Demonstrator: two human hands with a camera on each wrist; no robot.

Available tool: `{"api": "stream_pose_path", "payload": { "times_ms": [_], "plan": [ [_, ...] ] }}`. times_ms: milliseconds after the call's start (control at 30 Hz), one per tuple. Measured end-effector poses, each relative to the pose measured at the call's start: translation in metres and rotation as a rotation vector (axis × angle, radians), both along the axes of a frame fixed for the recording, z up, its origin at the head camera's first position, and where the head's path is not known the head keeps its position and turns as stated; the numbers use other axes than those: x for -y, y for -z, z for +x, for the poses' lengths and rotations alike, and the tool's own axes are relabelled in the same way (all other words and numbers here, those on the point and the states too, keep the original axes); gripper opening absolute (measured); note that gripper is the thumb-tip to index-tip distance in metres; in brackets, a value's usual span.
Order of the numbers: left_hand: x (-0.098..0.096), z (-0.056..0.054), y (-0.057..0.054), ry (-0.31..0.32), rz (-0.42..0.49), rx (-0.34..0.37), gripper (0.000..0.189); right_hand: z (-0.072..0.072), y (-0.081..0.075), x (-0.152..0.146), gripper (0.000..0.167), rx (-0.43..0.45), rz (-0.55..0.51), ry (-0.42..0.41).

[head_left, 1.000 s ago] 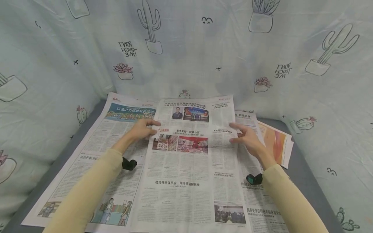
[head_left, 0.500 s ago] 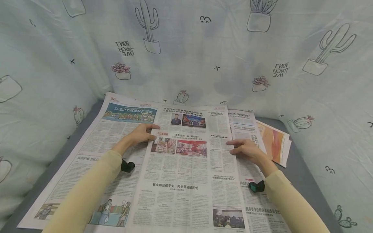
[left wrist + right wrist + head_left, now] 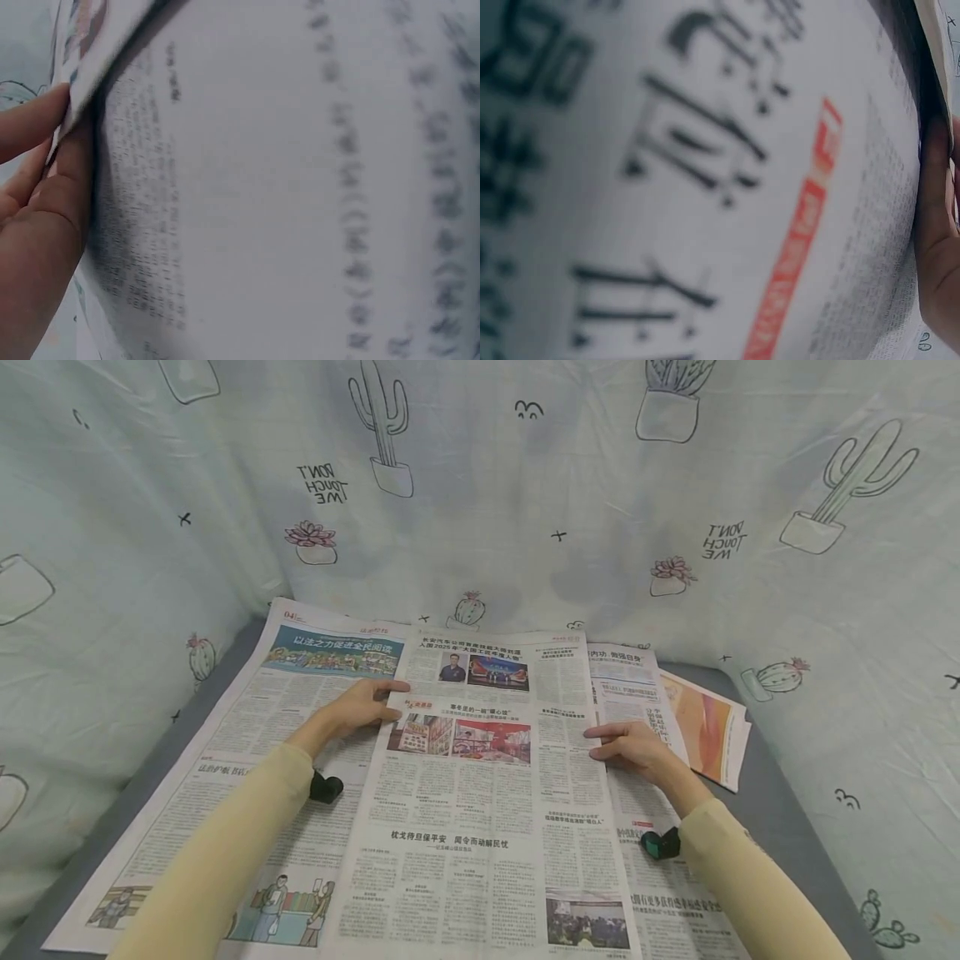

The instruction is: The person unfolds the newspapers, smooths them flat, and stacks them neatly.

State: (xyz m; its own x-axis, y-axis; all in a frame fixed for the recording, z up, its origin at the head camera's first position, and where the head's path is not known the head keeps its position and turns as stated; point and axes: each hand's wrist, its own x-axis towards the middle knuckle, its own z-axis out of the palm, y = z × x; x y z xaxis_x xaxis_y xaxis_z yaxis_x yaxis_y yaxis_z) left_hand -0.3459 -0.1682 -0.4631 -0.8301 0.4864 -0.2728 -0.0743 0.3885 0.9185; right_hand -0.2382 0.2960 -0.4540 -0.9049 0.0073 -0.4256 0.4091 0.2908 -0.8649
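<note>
A folded newspaper [image 3: 465, 793] lies in the middle of the head view, over other sheets. My left hand [image 3: 352, 708] pinches its left edge, beside the photos. At the opposite edge, my right hand [image 3: 637, 750] holds the paper between thumb and fingers. The left wrist view has the fingers [image 3: 56, 187] gripping either side of the folded edge. In the right wrist view, part of the right hand [image 3: 939, 225] shows at the paper's edge, the rest out of frame.
A wide newspaper [image 3: 240, 718] with a blue banner lies to the left. Another newspaper [image 3: 626, 672] shows from under the right side, beside an orange-printed paper [image 3: 708, 727]. All rest on a grey surface [image 3: 780, 802], with a cactus-print curtain [image 3: 480, 485] around it.
The middle newspaper's top edge has come down and nearer, its right side shifting slightly left. My right hand moved nearer with it; the left shifted slightly. Over the last half second, almost nothing moves.
</note>
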Motion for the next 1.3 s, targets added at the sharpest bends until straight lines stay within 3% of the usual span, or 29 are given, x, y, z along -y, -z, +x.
{"api": "stream_pose_path", "payload": {
  "times_ms": [167, 567, 867, 1000, 1100, 1200, 1300],
  "plan": [
    [0.001, -0.003, 0.005, 0.013, 0.001, -0.032, 0.059, -0.001, -0.001, 0.001, 0.049, 0.003, 0.032, 0.003],
    [0.004, -0.003, 0.009, 0.007, 0.088, 0.048, 0.06, 0.0, -0.001, 0.001, 0.048, -0.008, 0.022, -0.01],
    [0.001, -0.002, 0.008, -0.017, 0.075, 0.038, 0.059, 0.0, 0.002, -0.002, 0.048, -0.001, 0.001, -0.001],
    [-0.007, 0.003, 0.002, -0.057, -0.014, -0.067, 0.058, 0.003, 0.0, -0.005, 0.049, -0.007, -0.086, -0.009],
    [-0.019, 0.015, -0.012, -0.099, -0.157, -0.258, 0.061, 0.011, -0.005, -0.006, 0.051, -0.012, -0.181, -0.04],
    [-0.04, 0.04, -0.029, -0.14, -0.241, -0.415, 0.06, 0.026, -0.011, -0.006, 0.055, -0.02, -0.223, -0.068],
    [-0.069, 0.077, -0.043, -0.104, -0.204, -0.449, 0.055, 0.045, -0.017, -0.002, 0.061, -0.028, -0.209, -0.067]
  ]
}}
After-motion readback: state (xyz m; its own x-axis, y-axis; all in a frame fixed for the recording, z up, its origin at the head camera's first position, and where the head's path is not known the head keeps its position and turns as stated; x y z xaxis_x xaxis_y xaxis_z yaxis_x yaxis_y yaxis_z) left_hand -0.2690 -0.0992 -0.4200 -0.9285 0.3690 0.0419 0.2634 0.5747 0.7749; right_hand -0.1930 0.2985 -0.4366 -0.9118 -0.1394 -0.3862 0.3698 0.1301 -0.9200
